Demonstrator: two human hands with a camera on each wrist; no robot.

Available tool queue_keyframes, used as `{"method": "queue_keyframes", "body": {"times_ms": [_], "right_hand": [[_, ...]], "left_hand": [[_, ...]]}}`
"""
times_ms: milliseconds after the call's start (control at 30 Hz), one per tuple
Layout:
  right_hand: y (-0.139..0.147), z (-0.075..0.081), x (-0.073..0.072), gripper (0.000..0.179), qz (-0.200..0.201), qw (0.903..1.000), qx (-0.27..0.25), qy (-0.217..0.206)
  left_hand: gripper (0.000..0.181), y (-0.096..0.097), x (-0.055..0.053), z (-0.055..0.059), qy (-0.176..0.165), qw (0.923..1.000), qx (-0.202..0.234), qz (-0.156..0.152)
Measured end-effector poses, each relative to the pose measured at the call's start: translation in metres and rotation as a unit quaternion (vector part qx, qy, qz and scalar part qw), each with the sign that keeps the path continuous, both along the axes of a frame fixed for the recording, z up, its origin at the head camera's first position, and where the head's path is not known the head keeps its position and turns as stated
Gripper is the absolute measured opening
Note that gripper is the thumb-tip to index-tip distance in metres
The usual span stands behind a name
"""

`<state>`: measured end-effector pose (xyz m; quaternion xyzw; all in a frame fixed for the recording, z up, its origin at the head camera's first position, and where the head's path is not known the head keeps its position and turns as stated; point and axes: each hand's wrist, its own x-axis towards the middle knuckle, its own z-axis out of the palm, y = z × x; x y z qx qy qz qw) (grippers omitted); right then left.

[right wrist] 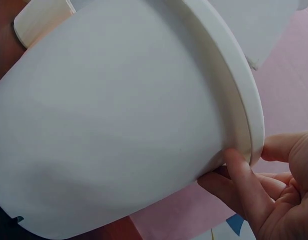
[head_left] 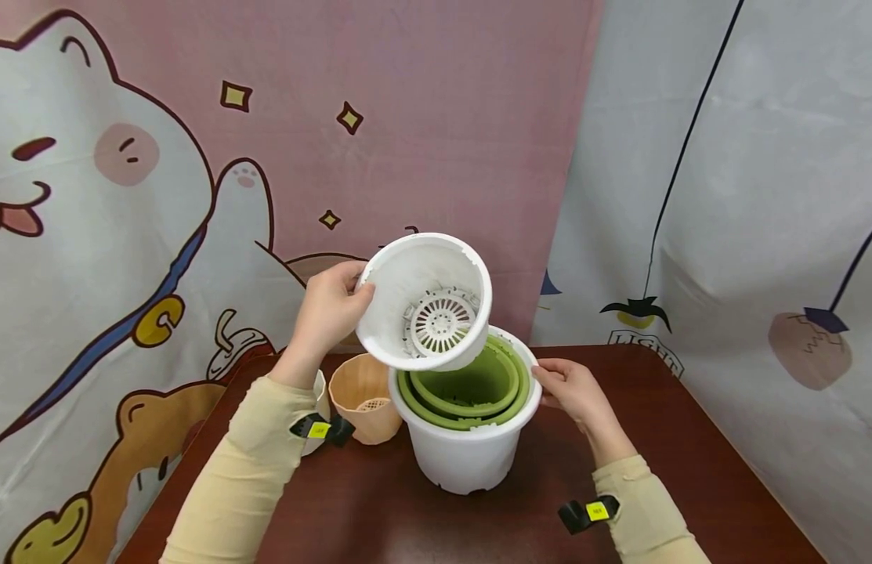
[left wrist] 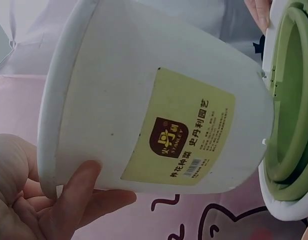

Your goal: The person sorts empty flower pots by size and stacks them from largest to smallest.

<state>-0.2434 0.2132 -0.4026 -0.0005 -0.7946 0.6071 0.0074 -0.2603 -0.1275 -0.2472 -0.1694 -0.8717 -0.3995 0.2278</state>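
Pink cloth [head_left: 443, 117] with printed cartoons hung behind a dark reddish-brown table [head_left: 337, 501], where a large, round white plastic pot [head_left: 467, 458] stood upright, with two round green plastic pots [head_left: 471, 384] nested inside it. Just above the large pot, toward its left, a smaller round white plastic pot [head_left: 425, 301] was held tilted; I could not tell if it touched the green rims. The left hand [head_left: 334, 305] pinched its rim between thumb and fingers, and the right hand [head_left: 573, 392] pinched the large pot's right rim similarly. A peach-coloured, faceted pot [head_left: 361, 392] stood left of the large pot. By its look, the smaller pot should be light, stiff and rather smooth, so it might swing under a one-sided hold; its thickened rim seemed the safest place to grip.
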Motion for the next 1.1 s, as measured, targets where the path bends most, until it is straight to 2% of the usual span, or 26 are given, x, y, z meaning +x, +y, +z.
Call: {"method": "queue_keyframes", "body": {"times_ms": [433,600,867,1100], "right_hand": [[-0.001,0.001,0.000,0.044,0.000,0.9999,-0.010,0.001],[-0.001,0.001,0.001,0.044,0.002,0.9999,-0.010,0.002],[-0.001,0.001,0.001,0.045,0.001,1.0000,-0.008,0.004],[-0.001,0.002,0.002,0.045,-0.003,1.0000,-0.004,0.001]], "left_hand": [[0.027,0.016,-0.002,0.004,-0.019,0.9990,-0.034,-0.022],[0.026,0.022,-0.005,0.002,-0.036,0.9975,-0.056,-0.023],[0.022,0.030,-0.009,-0.003,-0.043,0.9938,-0.099,-0.027],[0.021,0.035,-0.012,-0.003,-0.049,0.9927,-0.107,-0.023]]}}
